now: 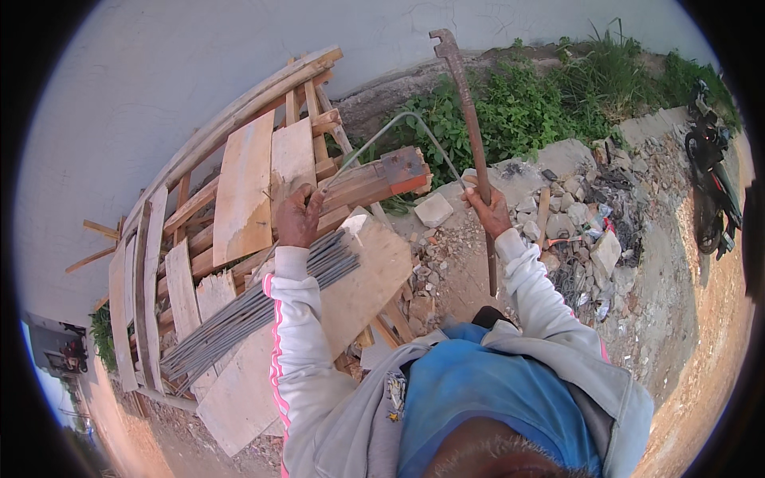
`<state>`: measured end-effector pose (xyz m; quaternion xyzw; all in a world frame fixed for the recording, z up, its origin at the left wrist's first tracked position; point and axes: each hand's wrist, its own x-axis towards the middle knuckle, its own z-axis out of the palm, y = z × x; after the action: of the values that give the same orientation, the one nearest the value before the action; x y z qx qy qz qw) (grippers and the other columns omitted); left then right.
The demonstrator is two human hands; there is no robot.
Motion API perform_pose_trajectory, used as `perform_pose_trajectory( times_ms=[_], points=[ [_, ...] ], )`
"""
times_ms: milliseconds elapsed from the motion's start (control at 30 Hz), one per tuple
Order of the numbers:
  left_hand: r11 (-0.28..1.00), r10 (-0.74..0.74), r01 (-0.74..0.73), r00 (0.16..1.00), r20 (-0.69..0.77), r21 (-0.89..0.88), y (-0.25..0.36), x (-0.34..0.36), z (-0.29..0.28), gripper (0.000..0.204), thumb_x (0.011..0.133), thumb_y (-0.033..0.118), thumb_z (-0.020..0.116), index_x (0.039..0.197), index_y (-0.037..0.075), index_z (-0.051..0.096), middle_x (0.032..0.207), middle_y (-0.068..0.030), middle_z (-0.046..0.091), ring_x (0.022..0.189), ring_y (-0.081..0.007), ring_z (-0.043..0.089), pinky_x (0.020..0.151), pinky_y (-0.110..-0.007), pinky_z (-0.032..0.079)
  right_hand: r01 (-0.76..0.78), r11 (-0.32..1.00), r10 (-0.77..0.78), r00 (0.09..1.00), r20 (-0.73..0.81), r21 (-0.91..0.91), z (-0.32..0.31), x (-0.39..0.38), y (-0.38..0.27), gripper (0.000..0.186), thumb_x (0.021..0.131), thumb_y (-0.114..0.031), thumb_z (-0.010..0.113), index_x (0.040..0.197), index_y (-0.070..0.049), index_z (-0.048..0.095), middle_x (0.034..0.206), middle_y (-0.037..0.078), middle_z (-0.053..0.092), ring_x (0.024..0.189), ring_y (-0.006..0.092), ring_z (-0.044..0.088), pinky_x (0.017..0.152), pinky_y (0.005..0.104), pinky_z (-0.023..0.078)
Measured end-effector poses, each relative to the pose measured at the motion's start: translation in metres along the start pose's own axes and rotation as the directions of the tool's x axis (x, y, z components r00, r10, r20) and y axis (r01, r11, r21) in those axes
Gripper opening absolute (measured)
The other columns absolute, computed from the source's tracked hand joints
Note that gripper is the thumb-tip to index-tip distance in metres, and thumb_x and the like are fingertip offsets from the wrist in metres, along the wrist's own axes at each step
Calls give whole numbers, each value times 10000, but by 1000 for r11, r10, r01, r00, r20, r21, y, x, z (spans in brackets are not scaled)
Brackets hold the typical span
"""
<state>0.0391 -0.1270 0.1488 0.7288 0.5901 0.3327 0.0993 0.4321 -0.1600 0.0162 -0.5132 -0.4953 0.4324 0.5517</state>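
Observation:
A thin steel rod (368, 145), bent to a rounded corner, spans the space between my hands. My left hand (300, 217) is closed on its left arm, above the wood pile. The rod's other end meets the thumb and forefinger of my right hand (488, 213). That hand is also wrapped round a rusty rebar bending wrench (466, 99), upright with its notched head at the top. Beneath the rod, a dark metal plate (403, 167) sits on the end of a thick wooden beam (358, 186). A bundle of straight steel rods (263, 303) lies below my left hand.
Planks and beams (203, 215) are stacked at the left against a pale wall (199, 64). A wide board (370, 271) lies under the rods' ends. Broken stones and rubble (578, 207) cover ground at the right, beside green weeds (518, 111). A motorcycle (709, 175) stands far right.

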Motion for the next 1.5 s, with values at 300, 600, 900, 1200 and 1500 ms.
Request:
perform_pose_trajectory(
  times_ms=[300, 600, 900, 1200, 1500],
  points=[
    [969, -217, 227, 971, 97, -102, 16, -114, 38, 214, 948, 240, 651, 994, 32, 677, 800, -215, 669, 747, -408, 659, 667, -432, 510, -106, 946, 158, 976, 151, -307, -57, 42, -19, 323, 932, -329, 722, 913, -12, 667, 670, -18, 544, 589, 87, 493, 539, 288, 393],
    [808, -590, 588, 805, -62, -48, 88, -190, 89, 207, 976, 234, 622, 918, 36, 641, 716, -212, 630, 651, -411, 632, 580, -451, 480, 134, 755, 216, 874, 436, -642, -61, 150, -32, 426, 914, -417, 704, 922, 7, 678, 679, 95, 594, 637, 204, 561, 632, 390, 447],
    [639, -747, 767, 638, -188, 61, 149, -220, 139, 259, 979, 263, 625, 841, 46, 603, 700, -217, 612, 651, -435, 615, 574, -489, 470, 144, 785, 312, 748, 586, -603, -66, 209, -8, 424, 896, -419, 717, 883, 1, 656, 674, 89, 571, 638, 201, 553, 626, 392, 443],
    [608, -703, 770, 635, -321, 192, 129, -207, 116, 209, 905, 231, 730, 895, 81, 584, 659, -124, 641, 603, -349, 647, 543, -442, 491, 144, 820, 264, 763, 590, -553, -65, 188, 4, 393, 921, -375, 702, 825, -4, 617, 673, 51, 533, 634, 172, 513, 606, 373, 421],
    [715, -607, 672, 734, -304, 192, 93, -204, 89, 229, 853, 181, 777, 861, 73, 575, 755, -123, 672, 641, -329, 658, 567, -419, 506, 12, 817, 330, 809, 486, -576, -60, 178, -9, 331, 904, -341, 739, 809, -44, 626, 636, -24, 506, 571, 97, 455, 542, 307, 371]
  ],
)
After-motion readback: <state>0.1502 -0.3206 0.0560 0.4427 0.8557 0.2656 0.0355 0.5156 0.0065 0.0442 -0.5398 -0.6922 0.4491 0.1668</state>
